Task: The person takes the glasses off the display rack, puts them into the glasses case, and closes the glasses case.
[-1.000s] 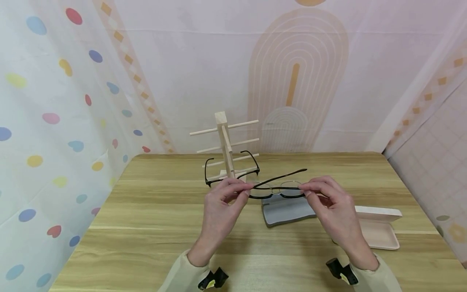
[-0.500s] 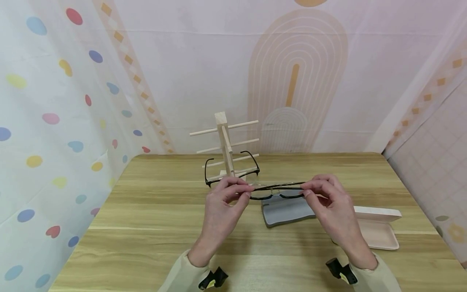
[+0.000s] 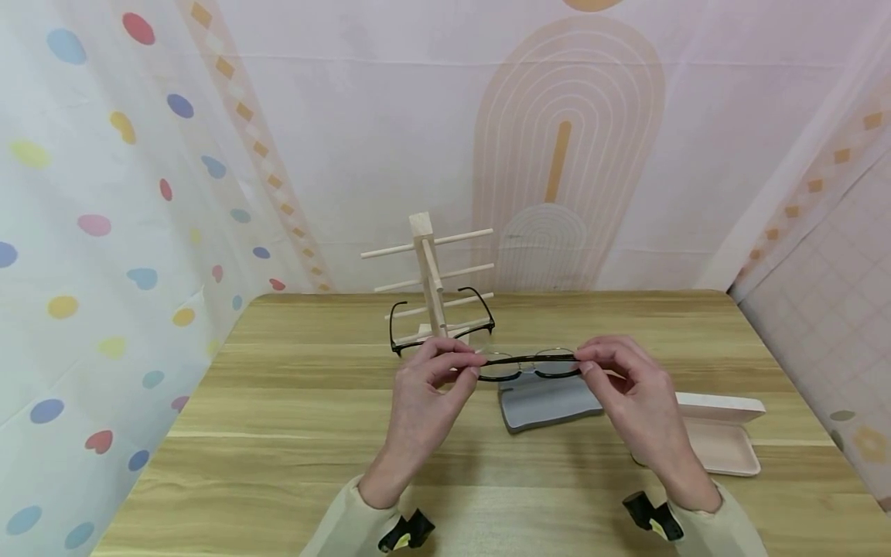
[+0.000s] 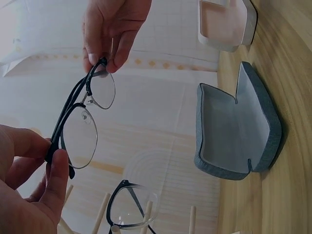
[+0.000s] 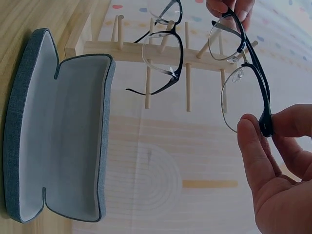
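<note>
Between my two hands is a pair of eyeglasses [image 4: 80,117] with dark upper rims and thin metal lower rims, its temples folded in behind the lenses. My left hand [image 3: 426,410] pinches one end of the frame, thumb and fingers at the hinge. The opposite hinge end is pinched by my right hand [image 3: 636,402]. Below and beyond the glasses, a grey-blue glasses case [image 5: 58,131] lies open on the table, its light lining showing. Part of that case is hidden behind my right hand in the head view.
A wooden display rack [image 3: 430,271] with several pegs stands at the back, carrying another pair of black-rimmed glasses [image 5: 163,51]. To the right, an open pale pink case [image 3: 724,445] sits on the wooden table [image 3: 278,433]. A patterned curtain [image 3: 348,139] hangs behind.
The raised temple of the held glasses has swung down and now lies folded against the frame. Both hands keep nearly the same place.
</note>
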Available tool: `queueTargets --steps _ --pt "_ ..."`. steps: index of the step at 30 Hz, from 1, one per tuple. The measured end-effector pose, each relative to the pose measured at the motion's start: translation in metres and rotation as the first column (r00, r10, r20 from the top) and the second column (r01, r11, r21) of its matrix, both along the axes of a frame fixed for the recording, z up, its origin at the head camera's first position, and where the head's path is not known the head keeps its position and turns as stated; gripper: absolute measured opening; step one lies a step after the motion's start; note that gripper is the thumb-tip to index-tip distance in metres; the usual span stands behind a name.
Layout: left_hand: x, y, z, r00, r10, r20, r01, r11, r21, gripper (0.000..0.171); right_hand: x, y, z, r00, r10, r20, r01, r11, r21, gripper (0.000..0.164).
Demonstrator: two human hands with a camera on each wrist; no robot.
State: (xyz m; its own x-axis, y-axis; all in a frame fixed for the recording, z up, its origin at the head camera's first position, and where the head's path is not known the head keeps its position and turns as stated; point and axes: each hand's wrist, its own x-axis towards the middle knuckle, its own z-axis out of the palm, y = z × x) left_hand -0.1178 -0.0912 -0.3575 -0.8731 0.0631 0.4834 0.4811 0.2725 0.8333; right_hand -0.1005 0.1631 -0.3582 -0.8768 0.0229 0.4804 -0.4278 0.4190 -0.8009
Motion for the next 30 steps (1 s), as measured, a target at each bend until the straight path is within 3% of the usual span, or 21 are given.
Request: queueTargets --steps 7,11,18,25,30 --pt "0.002 0.004 -0.005 0.996 -0.04 0.076 0.034 0.996 0.084 0.018 0.0 0.004 0.0 0.999 0.034 -0.007 -0.034 0.998 -0.044 0.014" --pt "0.003 0.006 -0.012 0.985 -0.104 0.134 0.084 0.985 0.15 0.02 0.0 0.009 -0.002 0.999 0.042 -0.001 -0.042 0.997 -0.064 0.015" --pt "0.005 0.01 -0.023 0.964 -0.207 0.169 0.16 0.953 0.259 0.025 -0.002 0.02 -0.008 0.994 0.05 0.096 -0.043 0.997 -0.068 0.013" --pt "0.009 0.016 -0.035 0.96 -0.192 0.205 0.134 0.954 0.267 0.023 -0.002 0.03 -0.011 0.965 0.064 0.255 -0.05 0.997 -0.058 0.019" --pt "0.011 0.02 -0.043 0.962 -0.159 0.222 0.098 0.959 0.265 0.02 -0.003 0.034 -0.015 0.953 0.133 0.274 -0.113 0.99 -0.086 0.026"
